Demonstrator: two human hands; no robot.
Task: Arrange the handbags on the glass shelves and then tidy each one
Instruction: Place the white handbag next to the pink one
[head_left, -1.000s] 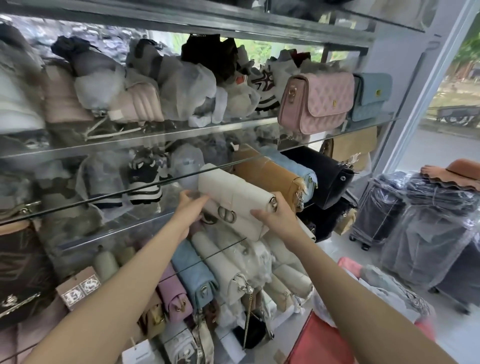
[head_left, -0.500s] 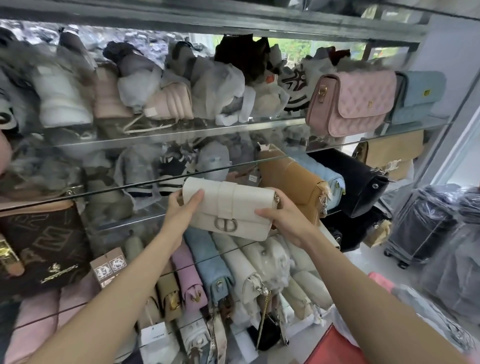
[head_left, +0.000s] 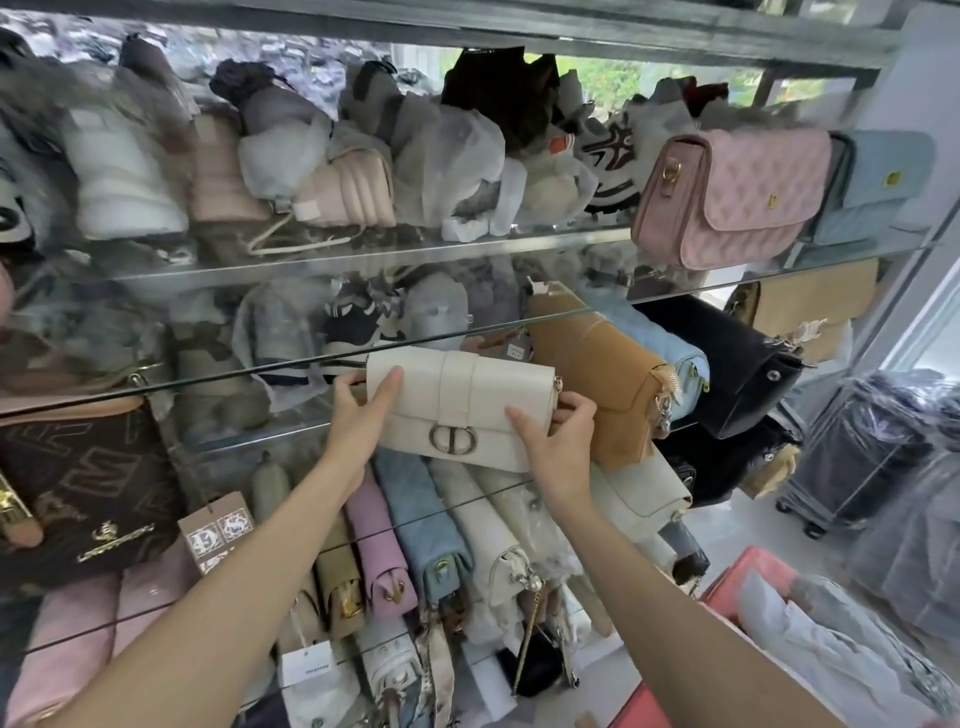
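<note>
Both hands hold the cream bag (head_left: 462, 408) at the glass shelf (head_left: 291, 364): left hand (head_left: 363, 410) and right hand (head_left: 558, 447) grip its ends. Beside the right grip, the tan bag (head_left: 597, 374) is placed. Many bags look messy.

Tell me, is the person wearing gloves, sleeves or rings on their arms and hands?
No. The left hand and right hand are bare, with no gloves and no rings that show. Both forearms are bare too, with no sleeves, watch or bracelet in view.
</note>
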